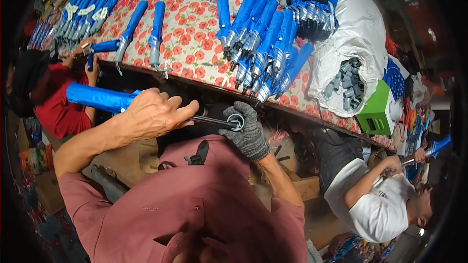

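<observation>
My bare left hand (155, 112) is closed around a folded blue umbrella (97, 97), which lies level and points left. Its dark shaft (209, 120) sticks out to the right past my fingers. In a grey knitted glove, my right hand (248, 135) grips a grey cup-shaped umbrella handle (236, 122), its round opening facing up. The shaft's end meets the handle at its rim; whether it sits inside I cannot tell. Both hands are in front of my chest, just off the table's near edge.
Several folded blue umbrellas (263, 29) lie piled on the flowered tablecloth (187, 34). A white sack (351, 14) of grey handles (347, 85) stands at the right, by a green box (378, 112). Co-workers sit at left in a red shirt (61, 100) and right in white (373, 199).
</observation>
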`<action>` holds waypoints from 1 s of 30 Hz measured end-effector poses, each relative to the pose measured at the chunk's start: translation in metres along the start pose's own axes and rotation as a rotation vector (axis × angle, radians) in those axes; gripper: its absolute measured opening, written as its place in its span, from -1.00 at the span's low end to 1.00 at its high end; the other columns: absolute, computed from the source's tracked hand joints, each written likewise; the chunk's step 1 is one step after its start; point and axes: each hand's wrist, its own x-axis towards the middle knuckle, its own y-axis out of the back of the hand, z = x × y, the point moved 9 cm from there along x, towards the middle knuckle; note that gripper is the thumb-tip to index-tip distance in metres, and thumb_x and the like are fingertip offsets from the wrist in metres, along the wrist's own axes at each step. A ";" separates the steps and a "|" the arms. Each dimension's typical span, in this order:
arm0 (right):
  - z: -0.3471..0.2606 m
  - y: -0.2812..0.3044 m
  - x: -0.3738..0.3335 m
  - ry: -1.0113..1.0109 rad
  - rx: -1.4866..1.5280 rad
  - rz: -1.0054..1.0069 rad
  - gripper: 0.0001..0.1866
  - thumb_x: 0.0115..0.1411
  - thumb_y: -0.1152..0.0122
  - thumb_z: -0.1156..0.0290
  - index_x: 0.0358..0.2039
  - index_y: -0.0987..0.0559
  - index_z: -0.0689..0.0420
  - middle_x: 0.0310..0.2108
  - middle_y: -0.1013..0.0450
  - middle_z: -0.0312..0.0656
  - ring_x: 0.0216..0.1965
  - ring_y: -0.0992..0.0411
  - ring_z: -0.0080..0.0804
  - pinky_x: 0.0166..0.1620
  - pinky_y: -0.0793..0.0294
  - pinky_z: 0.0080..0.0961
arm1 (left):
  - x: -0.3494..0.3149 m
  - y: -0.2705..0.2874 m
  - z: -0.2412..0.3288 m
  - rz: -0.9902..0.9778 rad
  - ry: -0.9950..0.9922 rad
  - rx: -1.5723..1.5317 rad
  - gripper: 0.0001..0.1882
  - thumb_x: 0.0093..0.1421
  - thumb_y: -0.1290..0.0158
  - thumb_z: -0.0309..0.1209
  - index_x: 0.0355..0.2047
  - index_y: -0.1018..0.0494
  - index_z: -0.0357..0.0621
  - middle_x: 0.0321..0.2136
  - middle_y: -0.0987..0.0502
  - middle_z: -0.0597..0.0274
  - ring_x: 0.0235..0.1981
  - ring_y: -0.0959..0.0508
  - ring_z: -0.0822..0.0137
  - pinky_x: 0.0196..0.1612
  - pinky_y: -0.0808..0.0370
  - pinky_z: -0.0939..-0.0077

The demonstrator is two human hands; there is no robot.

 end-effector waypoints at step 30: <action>-0.009 0.014 0.018 0.052 -0.042 -0.090 -0.41 -0.02 -0.54 0.44 0.06 -0.55 0.14 0.01 -0.55 -0.19 -0.05 -0.53 -0.28 0.06 -0.51 -0.37 | 0.024 -0.009 0.028 0.000 0.031 0.068 -0.83 0.21 -0.02 -0.40 -0.22 -0.48 -0.17 -0.65 -0.47 0.18 -0.74 -0.47 0.28 -0.63 -0.36 0.29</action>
